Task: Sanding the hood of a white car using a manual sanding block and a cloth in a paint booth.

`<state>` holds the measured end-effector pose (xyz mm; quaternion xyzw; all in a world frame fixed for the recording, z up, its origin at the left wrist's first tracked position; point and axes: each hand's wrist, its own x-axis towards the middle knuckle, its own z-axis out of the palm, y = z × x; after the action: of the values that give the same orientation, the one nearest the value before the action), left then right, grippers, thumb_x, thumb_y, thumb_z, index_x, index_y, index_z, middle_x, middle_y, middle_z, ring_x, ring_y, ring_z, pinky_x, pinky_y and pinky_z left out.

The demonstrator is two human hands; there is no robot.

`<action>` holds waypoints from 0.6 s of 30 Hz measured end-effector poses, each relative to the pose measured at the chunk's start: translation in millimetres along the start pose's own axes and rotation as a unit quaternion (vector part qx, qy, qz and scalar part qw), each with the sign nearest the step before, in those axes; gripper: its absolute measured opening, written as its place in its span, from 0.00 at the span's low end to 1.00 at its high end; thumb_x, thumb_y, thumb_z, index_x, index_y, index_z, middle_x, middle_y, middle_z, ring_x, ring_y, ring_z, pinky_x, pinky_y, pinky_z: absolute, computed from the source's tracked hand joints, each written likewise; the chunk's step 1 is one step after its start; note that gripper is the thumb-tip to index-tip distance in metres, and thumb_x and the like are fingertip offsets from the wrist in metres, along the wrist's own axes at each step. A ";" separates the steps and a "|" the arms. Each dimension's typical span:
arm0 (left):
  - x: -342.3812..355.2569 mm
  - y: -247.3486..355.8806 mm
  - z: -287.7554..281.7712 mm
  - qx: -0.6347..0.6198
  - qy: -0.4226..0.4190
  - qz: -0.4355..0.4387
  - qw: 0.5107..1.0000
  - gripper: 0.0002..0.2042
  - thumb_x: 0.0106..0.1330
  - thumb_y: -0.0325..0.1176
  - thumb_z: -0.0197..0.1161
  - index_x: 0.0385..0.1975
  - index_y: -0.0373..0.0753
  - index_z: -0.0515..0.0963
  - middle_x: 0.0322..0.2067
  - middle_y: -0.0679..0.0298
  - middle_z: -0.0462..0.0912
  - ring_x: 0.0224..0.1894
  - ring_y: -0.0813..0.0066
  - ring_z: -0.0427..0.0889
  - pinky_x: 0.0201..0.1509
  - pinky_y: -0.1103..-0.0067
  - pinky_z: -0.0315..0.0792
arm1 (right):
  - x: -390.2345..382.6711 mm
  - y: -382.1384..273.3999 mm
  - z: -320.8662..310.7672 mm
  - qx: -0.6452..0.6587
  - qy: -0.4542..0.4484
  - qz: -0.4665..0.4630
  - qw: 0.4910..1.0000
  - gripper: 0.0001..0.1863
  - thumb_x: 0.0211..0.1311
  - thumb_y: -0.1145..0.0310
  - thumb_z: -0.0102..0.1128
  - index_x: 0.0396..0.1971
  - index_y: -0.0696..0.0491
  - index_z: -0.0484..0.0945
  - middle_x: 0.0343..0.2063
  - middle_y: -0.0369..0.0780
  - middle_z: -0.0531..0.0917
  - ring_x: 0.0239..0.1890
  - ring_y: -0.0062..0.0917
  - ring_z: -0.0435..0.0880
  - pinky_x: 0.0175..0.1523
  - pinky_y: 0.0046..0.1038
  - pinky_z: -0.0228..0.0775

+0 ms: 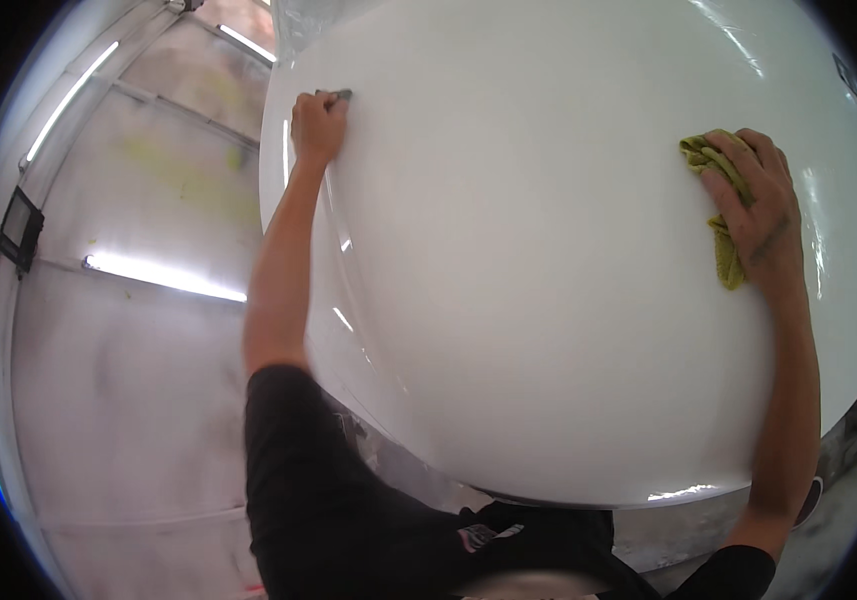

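A broad, glossy white car hood (508, 300) stretches in front of me, with a crease running along its left side. Near its far left edge, my left hand (318, 128) is closed on a small dark grey-green piece (343, 94); only its end shows past the fingers, so its kind is unclear. Over on the right, my right hand (760, 210) grips a crumpled yellow-green cloth (728, 255) against the hood. Part of the cloth bunches between thumb and fingers, and a loose flap hangs below the palm.
A whitish wall (138, 400) with yellow smears stands to the left, carrying a lit tube lamp (163, 277) and a dark floodlight (20, 230). Clear plastic film (308, 25) lies at the hood's far left corner. My body is close to the hood's near edge.
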<state>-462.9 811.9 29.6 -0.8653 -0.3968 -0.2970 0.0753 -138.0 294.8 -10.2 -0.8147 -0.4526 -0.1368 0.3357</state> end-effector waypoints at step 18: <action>-7.9 40.8 1.6 0.009 0.011 -0.048 0.999 0.10 0.70 0.31 0.71 0.47 0.35 0.88 0.47 0.50 0.84 0.54 0.47 0.83 0.59 0.57 0.78 | -0.2 -1.3 -0.3 0.028 -0.006 -0.021 0.999 0.20 0.75 0.58 0.66 0.63 0.46 0.87 0.63 0.39 0.83 0.68 0.38 0.79 0.72 0.42 0.75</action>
<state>-436.4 779.9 28.1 -0.8413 -0.4391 -0.3068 0.0730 -139.2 295.0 -9.6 -0.7963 -0.4750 -0.1267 0.3525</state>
